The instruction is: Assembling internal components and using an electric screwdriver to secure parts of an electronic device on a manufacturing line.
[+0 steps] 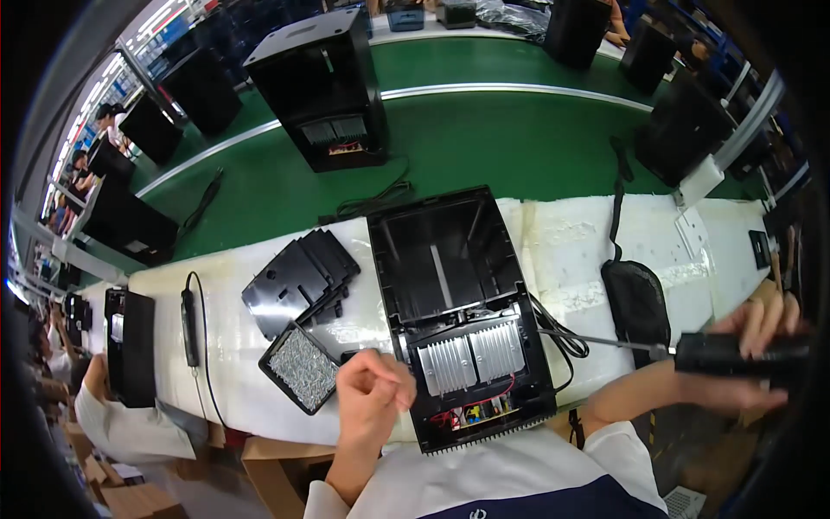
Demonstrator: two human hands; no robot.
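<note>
Close to the front of the table, my left hand (pixel 372 389) is closed with thumb and fingertips together; whatever it may pinch is too small to make out. Beside it stands a black tray of small silver screws (pixel 301 368). My right hand (pixel 759 324), off to the right, is wrapped round a black electric screwdriver (pixel 722 353). The screwdriver's long thin bit points left toward an opened black housing (pixel 450 251). Two finned silver heatsinks (pixel 471 359) sit in the housing's near part, above a circuit board (pixel 484 413) with red wires.
Several flat black plastic panels (pixel 298 277) lie stacked left of the housing. A black cable (pixel 566 337) coils at its right, near a black mesh pouch (pixel 637 303). Another screwdriver (pixel 189 324) lies left. Beyond, a tall black unit (pixel 320 95) stands on the green conveyor (pixel 484 130).
</note>
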